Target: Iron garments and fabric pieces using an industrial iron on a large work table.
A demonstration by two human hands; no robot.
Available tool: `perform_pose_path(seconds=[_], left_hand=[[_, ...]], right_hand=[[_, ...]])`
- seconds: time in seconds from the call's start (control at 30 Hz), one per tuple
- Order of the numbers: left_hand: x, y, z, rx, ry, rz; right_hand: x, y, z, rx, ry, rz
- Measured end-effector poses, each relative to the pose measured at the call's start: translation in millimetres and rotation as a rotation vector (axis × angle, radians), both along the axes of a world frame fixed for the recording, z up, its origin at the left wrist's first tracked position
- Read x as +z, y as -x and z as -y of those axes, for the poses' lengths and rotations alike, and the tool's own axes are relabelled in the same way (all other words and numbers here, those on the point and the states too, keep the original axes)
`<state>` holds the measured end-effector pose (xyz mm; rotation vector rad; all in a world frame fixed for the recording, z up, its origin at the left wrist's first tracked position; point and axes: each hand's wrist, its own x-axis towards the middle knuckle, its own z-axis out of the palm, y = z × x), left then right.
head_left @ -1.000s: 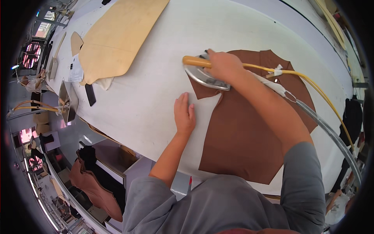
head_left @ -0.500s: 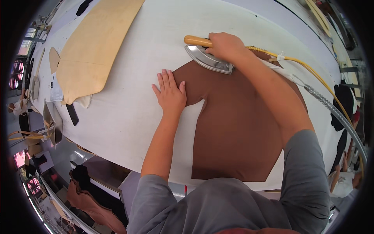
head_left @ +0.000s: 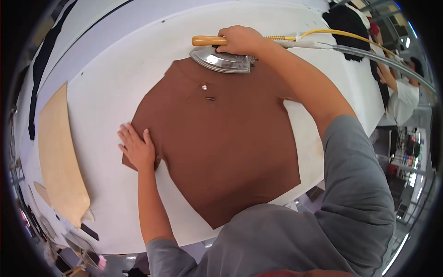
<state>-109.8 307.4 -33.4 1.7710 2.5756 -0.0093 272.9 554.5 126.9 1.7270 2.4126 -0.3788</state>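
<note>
Two bare hands work over a white tabletop [head_left: 115, 92], the person's grey sleeves [head_left: 360, 184] coming in from the lower edge; nearest, the left hand [head_left: 137, 148] lies flat, fingers spread and apart, pressing down on the left corner of a large brown fabric piece [head_left: 221, 143]; it clamps nothing, only holds the cloth against the surface; the fabric is spread out smooth across the middle of the tabletop, its lower point reaching toward the person's body and its upper edge lying under the iron; two small metal bits [head_left: 206, 92] sit on the cloth just below the iron; farther off, the right hand [head_left: 240, 40] is closed tight around the wooden handle of a silver iron [head_left: 220, 59], which rests on the top edge of the brown piece, its tip pointing to the person's left; a yellow cord [head_left: 341, 34] and a ribbed grey hose [head_left: 383, 57] run from the iron's rear off to the right; to the far left, a tan pattern sheet [head_left: 60, 157] lies well apart from the brown cloth; at the far right, beyond the tabletop's edge, another person in a white shirt [head_left: 406, 99] stands beside dark cloth [head_left: 344, 21].
</note>
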Motion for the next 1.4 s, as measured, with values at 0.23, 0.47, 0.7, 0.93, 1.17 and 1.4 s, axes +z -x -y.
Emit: perform_pose_path(seconds=[0.23, 0.47, 0.7, 0.93, 1.17, 1.4], left_hand=[[26.3, -40.1, -26.6, 0.113, -0.095, 0.052], [36.6, -263.5, -129.5, -0.636, -0.397, 0.276], [30.9, -395.5, -163.0, -0.809, -0.269, 0.272], [-1.4, -431.9, -169.1, -0.95, -0.204, 0.163], [51.0, -431.0, -117.3, -0.855, -0.155, 0.356], [66.7, -438.6, -60.8, -0.749, 0.31, 0.373]], right_hand=[[0.2, -172.2, 38.7, -0.215, 0.007, 0.011], [-8.3, -304.5, 95.4, -0.528, 0.005, -0.084], [-11.7, -341.0, 140.9, -0.612, -0.306, 0.175], [-121.3, -281.1, 159.3, -0.138, -0.577, -0.17], [-111.0, -291.9, 181.9, 0.006, -0.453, -0.213], [-115.3, -286.8, 241.8, 0.162, -0.307, -0.212]])
